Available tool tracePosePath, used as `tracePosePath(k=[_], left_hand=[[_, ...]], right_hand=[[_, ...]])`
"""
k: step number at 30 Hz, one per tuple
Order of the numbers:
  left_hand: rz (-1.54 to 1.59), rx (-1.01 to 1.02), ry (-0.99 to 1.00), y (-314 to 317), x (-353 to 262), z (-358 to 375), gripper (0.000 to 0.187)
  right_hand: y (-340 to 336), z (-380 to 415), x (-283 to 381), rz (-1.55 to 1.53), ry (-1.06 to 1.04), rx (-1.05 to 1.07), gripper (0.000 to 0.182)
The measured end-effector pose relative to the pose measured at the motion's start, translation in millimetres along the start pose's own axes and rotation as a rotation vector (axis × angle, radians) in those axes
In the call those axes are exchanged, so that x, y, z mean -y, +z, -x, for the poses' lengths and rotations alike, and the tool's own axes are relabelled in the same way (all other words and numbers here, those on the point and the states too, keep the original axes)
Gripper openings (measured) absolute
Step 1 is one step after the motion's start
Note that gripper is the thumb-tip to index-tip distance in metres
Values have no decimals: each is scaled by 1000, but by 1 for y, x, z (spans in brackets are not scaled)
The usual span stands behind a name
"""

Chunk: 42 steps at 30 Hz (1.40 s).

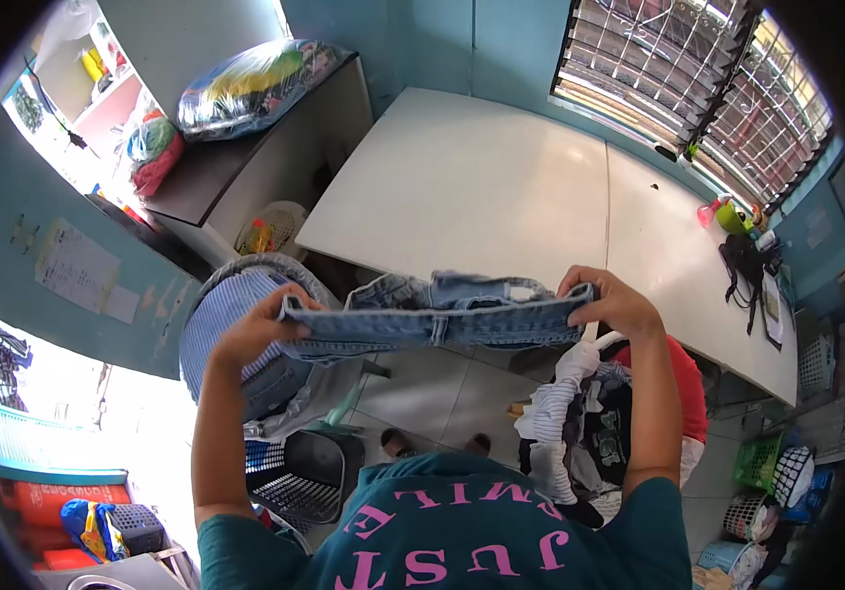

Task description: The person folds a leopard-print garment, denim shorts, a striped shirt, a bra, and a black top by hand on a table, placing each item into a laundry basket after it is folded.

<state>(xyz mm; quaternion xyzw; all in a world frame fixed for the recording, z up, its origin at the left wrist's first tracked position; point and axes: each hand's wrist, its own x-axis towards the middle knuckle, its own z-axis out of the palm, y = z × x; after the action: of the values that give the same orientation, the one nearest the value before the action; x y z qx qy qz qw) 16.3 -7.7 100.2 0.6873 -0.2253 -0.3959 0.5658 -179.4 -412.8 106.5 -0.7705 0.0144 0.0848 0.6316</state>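
Left hand (263, 323): closed on the left end of a folded pair of blue jeans (434, 317), fingers curled over the waistband edge, thumb side toward the person.
Right hand (611, 298): closed on the right end of the same jeans, fingers wrapped over the top of the denim.
Jeans: held up in the air between both hands, stretched roughly level in front of the chest, just short of the near edge of the white table (482, 187); a pale label shows near the upper right of the fabric.
Arms: both forearms rise from the teal T-shirt (462, 536), which carries pink lettering.
Below the left hand: a basket draped with blue-and-white striped cloth (231, 305), with a dark plastic basket (309, 477) beneath and nearer the person.
Below the right hand: a red basket (686, 379) heaped with mixed laundry (580, 413), white and dark pieces on top.
Floor: pale tiles between the two baskets.
Table: bare across most of its top; a dark bag (743, 261) and small bright items lie at its far right end under the barred window (698, 79).
Far left: a dark-topped counter (216, 167) bearing a plastic-wrapped bundle (255, 84).
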Motion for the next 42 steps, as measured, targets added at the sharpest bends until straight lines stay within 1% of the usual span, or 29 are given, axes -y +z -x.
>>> tracePosePath(k=[2, 4, 6, 7, 9, 10, 11, 12, 14, 15, 17, 19, 20, 22, 24, 25, 26, 28, 29, 30, 32, 33, 34, 36, 37, 38, 39, 40, 42], left_hand=[[59, 7, 45, -23, 3, -20, 30], [106, -90, 32, -12, -13, -50, 31], [4, -376, 15, -4, -18, -76, 34], [6, -376, 17, 6, -19, -82, 34], [-227, -628, 181, 38, -35, -88, 38], [-326, -607, 210, 60, -49, -80, 41], [-425, -587, 238, 81, -56, -71, 43], [-411, -485, 397, 90, -44, -75, 50], [-469, -567, 774, 99, -33, -77, 58], [-472, -577, 779, 100, -43, -66, 58], [4, -514, 680, 98, -61, -44, 59], [18, -553, 709, 80, -60, -41, 59], [26, -576, 732, 69, -58, -38, 59], [110, -601, 769, 45, -59, -26, 56], [258, -476, 647, 20, -65, 2, 55], [291, -473, 607, 8, -63, 14, 53], [288, -508, 599, -3, -60, 25, 53], [425, -369, 440, -24, -54, 45, 51], [423, -346, 450, -38, -42, 48, 50], [425, -373, 456, -56, -33, 54, 50], [-1, -539, 349, -95, -23, 73, 54], [-156, -617, 320, -106, -29, 88, 54], [-160, -633, 316, -120, -34, 103, 54], [-485, -809, 344, -142, -49, 125, 48], [-498, -823, 353, -146, -55, 134, 48], [-663, -901, 485, -145, -59, 145, 45], [-829, -975, 614, -144, -59, 155, 43], [-839, -988, 616, -142, -53, 161, 43], [-1067, -1078, 768, -136, -28, 166, 40]], right_hand=[[-11, -18, -2, -249, 64, -39, 29], [-11, -49, 0, 23, -21, -253, 28], [4, -79, -5, 44, -16, -446, 29], [16, -89, -4, 26, -45, -525, 30], [55, -102, 20, 134, -173, -652, 34], [79, -103, 35, 261, -273, -697, 36], [102, -107, 45, 151, -295, -627, 35], [119, -111, 52, 42, -317, -554, 34], [137, -116, 61, -129, -364, -449, 31], [142, -117, 66, -299, -408, -346, 28], [151, -114, 77, -345, -481, -193, 27], [156, -103, 93, -328, -512, 53, 40], [150, -103, 86, -326, -517, 70, 40], [138, -107, 75, 178, -701, -357, 62], [141, -108, 80, 383, -678, -730, 83], [143, -120, 75, 259, -623, -624, 93], [144, -134, 63, 132, -500, -389, 94], [160, -160, 57, -386, -198, 86, 94], [175, -177, 49, -505, -151, 163, 83], [187, -190, 52, -500, -151, 191, 83], [212, -222, 66, -250, -49, 231, 72], [225, -231, 84, -192, -130, 207, 58], [237, -237, 105, -194, -135, 223, 58], [257, -245, 146, -50, -387, 154, 46], [269, -246, 161, 124, -580, 27, 39], [276, -257, 162, 121, -601, 31, 39], [284, -272, 156, 178, -873, -27, 40], [292, -284, 150, 233, -1140, -89, 41], [304, -284, 134, 335, -1207, -148, 46]])
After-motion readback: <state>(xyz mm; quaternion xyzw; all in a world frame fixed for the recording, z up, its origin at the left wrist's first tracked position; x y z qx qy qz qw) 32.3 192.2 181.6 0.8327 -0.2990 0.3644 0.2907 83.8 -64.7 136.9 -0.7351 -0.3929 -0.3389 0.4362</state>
